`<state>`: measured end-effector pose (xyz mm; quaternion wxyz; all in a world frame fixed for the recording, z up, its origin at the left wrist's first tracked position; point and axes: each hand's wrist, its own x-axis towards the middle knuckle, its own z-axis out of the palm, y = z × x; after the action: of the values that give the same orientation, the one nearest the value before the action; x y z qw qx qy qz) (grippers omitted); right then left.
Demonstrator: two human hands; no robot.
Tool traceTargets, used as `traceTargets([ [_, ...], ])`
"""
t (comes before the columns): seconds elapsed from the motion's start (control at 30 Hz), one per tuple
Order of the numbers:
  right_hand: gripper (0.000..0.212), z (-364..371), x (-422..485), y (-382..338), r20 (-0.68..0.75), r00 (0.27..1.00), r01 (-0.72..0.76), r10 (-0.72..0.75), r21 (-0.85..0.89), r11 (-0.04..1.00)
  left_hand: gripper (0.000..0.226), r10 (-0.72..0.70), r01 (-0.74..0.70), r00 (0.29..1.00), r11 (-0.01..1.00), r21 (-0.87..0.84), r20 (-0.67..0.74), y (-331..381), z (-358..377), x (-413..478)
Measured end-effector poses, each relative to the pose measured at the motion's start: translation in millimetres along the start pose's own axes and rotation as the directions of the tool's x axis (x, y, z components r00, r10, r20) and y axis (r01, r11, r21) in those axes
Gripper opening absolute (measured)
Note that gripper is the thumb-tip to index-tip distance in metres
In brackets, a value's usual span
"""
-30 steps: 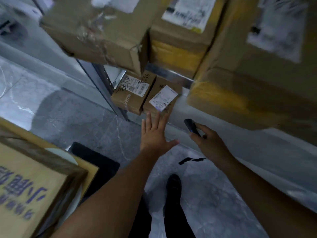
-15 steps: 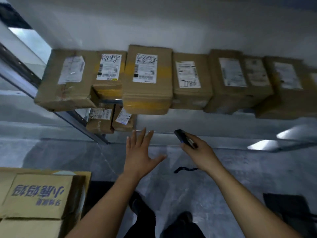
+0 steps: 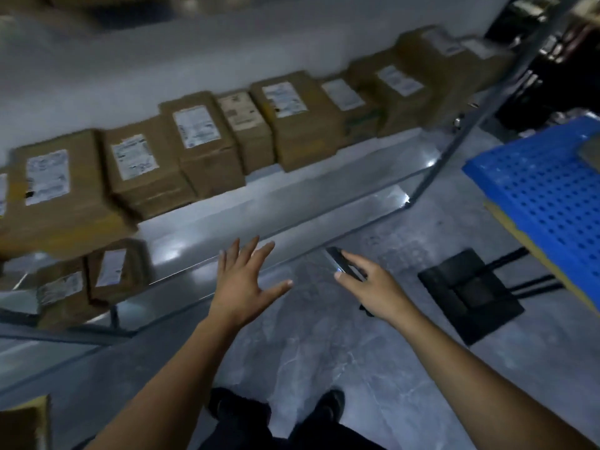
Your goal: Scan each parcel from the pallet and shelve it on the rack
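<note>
Since half a second ago the head view has swung to the right: the row of parcels point(image 3: 201, 141) now slants off up the rack point(image 3: 292, 206), and a blue pallet point(image 3: 545, 196) has come in at the right edge. Both hands sit about where they were in the view.

No parcel is in either hand. The shelved ones stand side by side with labels facing out, and two more point(image 3: 107, 274) sit on the shelf below. The step looks to me like the turn back to the pallet for the next box. To do it well, I'd keep the free hand ready to take the box with its label up, so the scanner point(image 3: 344, 264) can read it before the carry (something pale lies on the pallet's far corner, too blurred to name).

The left hand point(image 3: 246, 280) is held out flat, palm down, fingers spread and thumb wide, grasping nothing, just in front of the lower shelf edge. The right hand point(image 3: 370, 290) reaches forward beside it, pinching the dark scanner, whose tip points away toward the rack. Both forearms stretch out over the grey floor point(image 3: 324, 352).
</note>
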<state>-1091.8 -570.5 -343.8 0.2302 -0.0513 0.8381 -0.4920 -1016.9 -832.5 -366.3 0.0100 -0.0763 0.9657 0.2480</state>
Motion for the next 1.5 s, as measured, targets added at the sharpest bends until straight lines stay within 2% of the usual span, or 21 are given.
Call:
traceTargets([
  [0.17, 0.055, -81.0, -40.2, 57.1, -0.135, 0.987, -0.08, 0.091, 0.085, 0.993, 0.1, 0.163, -0.163, 0.984, 0.987, -0.006, 0.077, 94.0, 39.2, 29.8],
  [0.4, 0.062, -166.2, -71.1, 115.6, -0.304, 0.924, -0.181, 0.231, 0.185, 0.966, 0.103, 0.372, -0.37, 0.901, 0.928, -0.051, 0.222, 204.8, 81.8, 78.5],
  [0.7, 0.059, -261.7, -68.7, 163.5, -0.514, 0.77, -0.262, 0.379, 0.287, 0.921, 0.086, 0.559, -0.524, 0.721, 0.827, -0.207, 0.41, 319.2, 157.6, 172.8],
  [0.97, 0.06, -343.9, -42.8, 172.4, -0.642, 0.639, -0.286, 0.424, 0.314, 0.906, 0.096, 0.648, -0.567, 0.571, 0.756, -0.328, 0.504, 406.7, 192.9, 271.1],
  [1.13, 0.058, -387.8, -25.5, 192.1, -0.684, 0.582, -0.283, 0.44, 0.337, 0.898, 0.104, 0.67, -0.56, 0.536, 0.737, -0.377, 0.514, 453.5, 220.7, 311.0],
  [1.3, 0.06, -429.8, -12.2, 228.4, -0.681, 0.579, -0.331, 0.447, 0.305, 0.893, 0.103, 0.66, -0.535, 0.513, 0.746, -0.397, 0.548, 491.6, 259.3, 335.3],
  [1.5, 0.059, -514.2, -1.9, 276.0, -0.614, 0.641, -0.347, 0.46, 0.303, 0.888, 0.094, 0.617, -0.488, 0.514, 0.782, -0.389, 0.595, 567.9, 302.2, 354.0],
])
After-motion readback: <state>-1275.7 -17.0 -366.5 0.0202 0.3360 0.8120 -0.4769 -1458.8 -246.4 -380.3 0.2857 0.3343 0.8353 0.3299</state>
